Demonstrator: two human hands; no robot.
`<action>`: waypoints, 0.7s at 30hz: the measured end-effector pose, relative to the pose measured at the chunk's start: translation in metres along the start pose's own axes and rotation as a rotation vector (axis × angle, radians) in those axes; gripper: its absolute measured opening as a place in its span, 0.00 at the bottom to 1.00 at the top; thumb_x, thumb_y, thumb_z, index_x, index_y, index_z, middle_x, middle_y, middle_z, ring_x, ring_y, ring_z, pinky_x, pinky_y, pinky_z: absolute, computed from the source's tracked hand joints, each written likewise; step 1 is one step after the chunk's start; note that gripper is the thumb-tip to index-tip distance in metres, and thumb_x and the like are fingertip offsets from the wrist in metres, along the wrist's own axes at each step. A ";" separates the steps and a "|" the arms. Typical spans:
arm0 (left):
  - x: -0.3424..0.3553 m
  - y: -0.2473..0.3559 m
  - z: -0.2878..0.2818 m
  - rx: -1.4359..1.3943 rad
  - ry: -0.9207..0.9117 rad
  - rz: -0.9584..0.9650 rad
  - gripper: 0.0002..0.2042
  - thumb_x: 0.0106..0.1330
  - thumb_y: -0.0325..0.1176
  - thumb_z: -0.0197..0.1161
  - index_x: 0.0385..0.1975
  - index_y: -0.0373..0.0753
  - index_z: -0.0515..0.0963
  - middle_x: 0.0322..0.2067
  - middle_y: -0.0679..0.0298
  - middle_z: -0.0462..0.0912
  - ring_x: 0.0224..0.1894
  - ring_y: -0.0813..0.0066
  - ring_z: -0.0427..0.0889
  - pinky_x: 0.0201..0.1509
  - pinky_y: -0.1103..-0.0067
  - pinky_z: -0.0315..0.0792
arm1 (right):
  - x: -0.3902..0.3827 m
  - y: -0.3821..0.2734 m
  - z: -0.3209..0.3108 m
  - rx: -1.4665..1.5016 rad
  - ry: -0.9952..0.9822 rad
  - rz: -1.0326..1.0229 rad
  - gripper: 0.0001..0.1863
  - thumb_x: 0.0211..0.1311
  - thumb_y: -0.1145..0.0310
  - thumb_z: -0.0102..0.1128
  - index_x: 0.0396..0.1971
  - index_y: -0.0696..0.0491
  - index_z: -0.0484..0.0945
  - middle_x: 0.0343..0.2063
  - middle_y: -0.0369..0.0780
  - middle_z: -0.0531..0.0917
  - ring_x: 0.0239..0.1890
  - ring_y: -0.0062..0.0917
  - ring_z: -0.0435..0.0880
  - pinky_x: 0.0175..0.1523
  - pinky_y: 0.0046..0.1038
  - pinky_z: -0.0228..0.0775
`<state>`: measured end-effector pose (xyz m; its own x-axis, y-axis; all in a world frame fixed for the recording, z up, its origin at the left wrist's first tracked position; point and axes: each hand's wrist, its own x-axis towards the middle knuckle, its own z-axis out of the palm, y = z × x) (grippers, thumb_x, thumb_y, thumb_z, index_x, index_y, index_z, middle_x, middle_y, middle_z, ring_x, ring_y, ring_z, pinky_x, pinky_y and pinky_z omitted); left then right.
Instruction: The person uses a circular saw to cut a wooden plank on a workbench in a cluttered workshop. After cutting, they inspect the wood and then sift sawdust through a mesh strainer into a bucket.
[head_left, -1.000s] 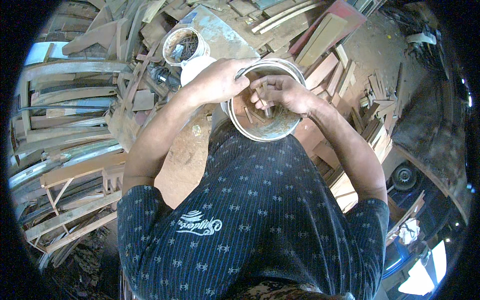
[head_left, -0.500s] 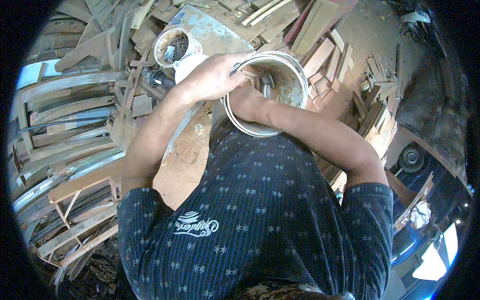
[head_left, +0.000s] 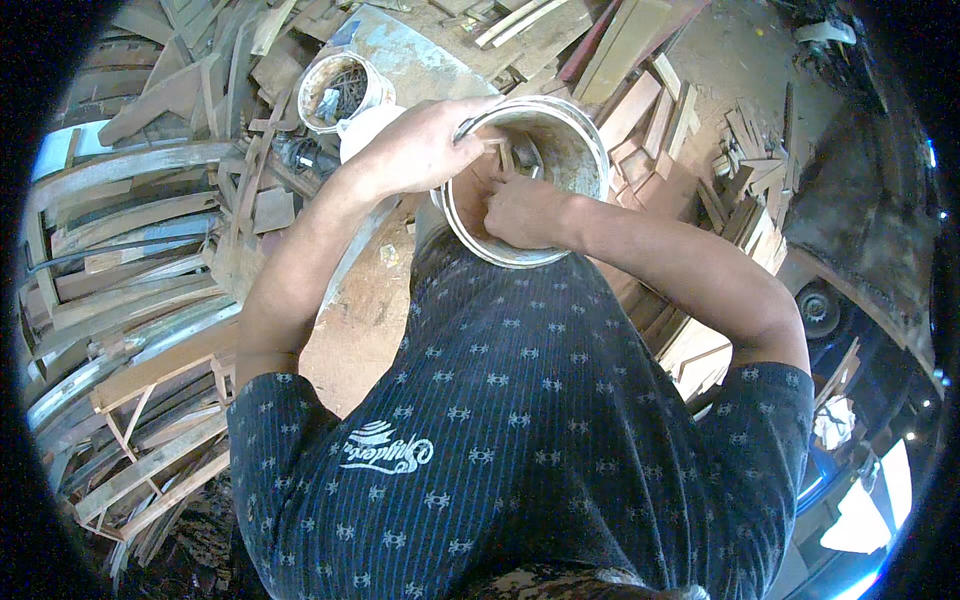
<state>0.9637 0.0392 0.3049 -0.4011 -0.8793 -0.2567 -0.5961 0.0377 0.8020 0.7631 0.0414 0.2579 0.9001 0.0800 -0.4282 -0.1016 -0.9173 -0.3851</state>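
Note:
A round, stained white bucket (head_left: 568, 174) is held tilted before my body, with small wood pieces (head_left: 500, 153) and a greyish object (head_left: 529, 155) inside. My left hand (head_left: 432, 150) is closed on its rim at the upper left. My right hand (head_left: 525, 213) reaches down inside, fingers bent beside the wood pieces; whether it grips one is hidden. Just behind the left hand stand a second white bucket (head_left: 378, 91) full of rusty small items and a plain white container (head_left: 358, 132).
A worn pale board (head_left: 400, 45) lies behind the buckets. Piles of scrap wood (head_left: 150, 290) fill the left side, and more offcuts (head_left: 650, 130) lie right of the bucket. Dirt floor (head_left: 350, 350) shows beside my body. A wheel (head_left: 817, 309) of a dark vehicle sits at the right.
My right hand, earlier lifted with a small wood piece in its fingers, moved down and leftward into the bucket, then shifted slightly right. The bucket sits a little higher in the view.

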 end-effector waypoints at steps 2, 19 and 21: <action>0.004 -0.002 0.002 -0.016 0.002 0.046 0.25 0.65 0.30 0.56 0.64 0.40 0.70 0.56 0.50 0.79 0.58 0.59 0.79 0.63 0.71 0.70 | 0.004 -0.002 0.001 -0.049 -0.058 -0.041 0.12 0.56 0.68 0.53 0.30 0.54 0.87 0.34 0.46 0.87 0.38 0.39 0.88 0.43 0.42 0.79; 0.002 -0.005 -0.003 -0.043 0.008 -0.037 0.28 0.59 0.24 0.52 0.64 0.37 0.69 0.56 0.50 0.79 0.57 0.60 0.80 0.64 0.72 0.69 | -0.063 0.032 -0.037 1.681 0.485 0.413 0.16 0.75 0.67 0.50 0.54 0.61 0.71 0.46 0.43 0.82 0.45 0.26 0.85 0.51 0.27 0.80; 0.003 -0.005 -0.005 -0.047 0.009 -0.052 0.29 0.58 0.24 0.52 0.64 0.36 0.68 0.56 0.50 0.79 0.58 0.61 0.79 0.65 0.72 0.68 | -0.066 0.028 -0.043 1.755 0.539 0.466 0.16 0.74 0.67 0.50 0.55 0.61 0.70 0.47 0.44 0.82 0.44 0.26 0.85 0.50 0.27 0.81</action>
<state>0.9690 0.0344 0.3029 -0.3638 -0.8839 -0.2940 -0.5825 -0.0304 0.8122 0.7188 -0.0060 0.3105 0.6605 -0.4553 -0.5971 -0.2873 0.5814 -0.7612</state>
